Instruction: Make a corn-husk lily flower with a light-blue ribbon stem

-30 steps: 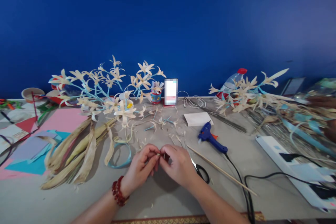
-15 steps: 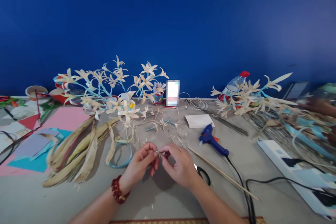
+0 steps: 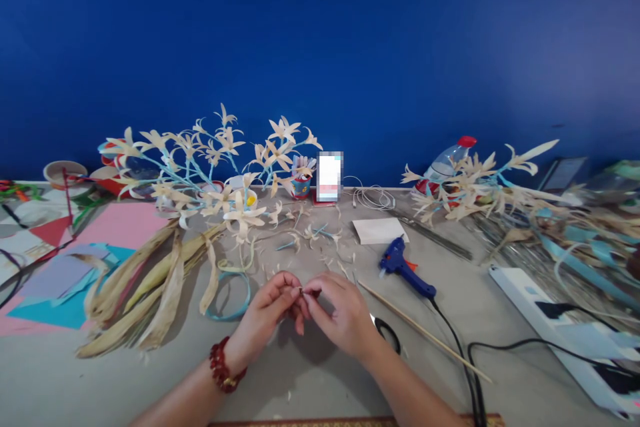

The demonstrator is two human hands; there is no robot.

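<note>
Above the grey table my left hand (image 3: 277,307) and my right hand (image 3: 343,313) meet fingertip to fingertip. Both are closed in a pinch on one tiny pale piece whose kind is too small to make out. A red bead bracelet (image 3: 225,365) circles my left wrist. Close beyond my fingers lie small pale flowers (image 3: 313,235) with blue stems. To the left of my left hand sits a coil of light blue tape (image 3: 231,315). Scissors (image 3: 387,335) are partly hidden behind my right hand, and a thin wooden stick (image 3: 425,330) lies to its right.
A blue glue gun (image 3: 403,265) rests at the right, its cord running to the front edge near a white power strip (image 3: 530,310). Dried husks (image 3: 145,293) cover the left side. Husk flowers (image 3: 185,150) stand along the back, with a phone (image 3: 330,177) between the bunches.
My fingertips shift slightly around the small piece; both hands stay in the same place. At the far right, a co-worker's arm has mostly drawn out of view.
</note>
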